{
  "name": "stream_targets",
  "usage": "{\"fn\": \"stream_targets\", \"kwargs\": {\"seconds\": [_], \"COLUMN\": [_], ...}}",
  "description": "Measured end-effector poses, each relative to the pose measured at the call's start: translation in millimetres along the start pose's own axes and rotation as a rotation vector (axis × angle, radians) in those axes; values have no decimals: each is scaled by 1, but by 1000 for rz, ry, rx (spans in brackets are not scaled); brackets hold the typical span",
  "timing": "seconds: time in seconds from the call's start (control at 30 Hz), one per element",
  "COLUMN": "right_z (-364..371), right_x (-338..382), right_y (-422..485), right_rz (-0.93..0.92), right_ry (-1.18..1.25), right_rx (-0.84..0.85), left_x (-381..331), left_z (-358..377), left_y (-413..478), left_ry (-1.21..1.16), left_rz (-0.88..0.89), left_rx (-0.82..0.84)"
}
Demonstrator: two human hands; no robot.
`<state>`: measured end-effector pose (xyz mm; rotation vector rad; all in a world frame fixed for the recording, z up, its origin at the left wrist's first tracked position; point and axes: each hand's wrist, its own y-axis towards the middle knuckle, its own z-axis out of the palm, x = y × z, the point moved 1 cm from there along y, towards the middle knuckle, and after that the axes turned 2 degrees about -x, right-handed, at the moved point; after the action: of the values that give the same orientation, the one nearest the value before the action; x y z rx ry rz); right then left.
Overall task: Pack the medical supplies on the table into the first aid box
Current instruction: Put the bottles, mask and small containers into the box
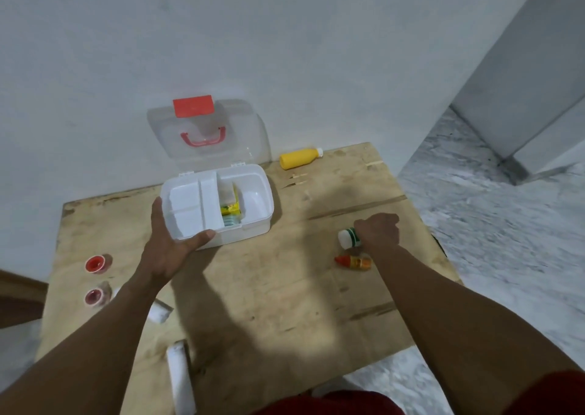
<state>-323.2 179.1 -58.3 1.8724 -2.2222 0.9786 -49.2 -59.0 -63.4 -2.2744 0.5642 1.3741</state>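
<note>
A white first aid box (pixel 256 197) stands open at the back of the wooden table, its clear lid (pixel 209 135) leaning on the wall. A white tray insert fills its left half; yellow and green packets (pixel 230 208) lie in the right half. My left hand (pixel 171 240) grips the box's front left corner. My right hand (pixel 378 231) is closed on a white bottle with a green band (pixel 348 238) at the right. A small orange-and-red bottle (pixel 353 261) lies just in front of it.
A yellow bottle (pixel 300 158) lies by the wall at the back right. Two red-capped tape rolls (pixel 95 264) (pixel 94 297) sit at the left edge. White gauze rolls (pixel 160 311) (pixel 180 379) lie near the front. The table (pixel 285 303) ends at right above a marble floor.
</note>
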Motion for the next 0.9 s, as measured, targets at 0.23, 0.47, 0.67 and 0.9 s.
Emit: {"fn": "stream_targets", "kwargs": {"seconds": [0.23, 0.47, 0.67, 0.9], "right_z": [8, 15, 18, 10], "right_x": [8, 18, 68, 109], "right_y": [7, -7, -50, -112], "right_rz": [19, -79, -353, -810], "right_ry": [44, 257, 475, 530], "right_rx": [55, 44, 8, -33], "left_x": [-3, 1, 0, 10], "left_z": [2, 0, -1, -1], "left_y": [0, 1, 1, 5], "left_ry": [4, -19, -80, -127], "left_rz": [-17, 29, 63, 54], "left_rx": [-17, -4, -11, -32]}}
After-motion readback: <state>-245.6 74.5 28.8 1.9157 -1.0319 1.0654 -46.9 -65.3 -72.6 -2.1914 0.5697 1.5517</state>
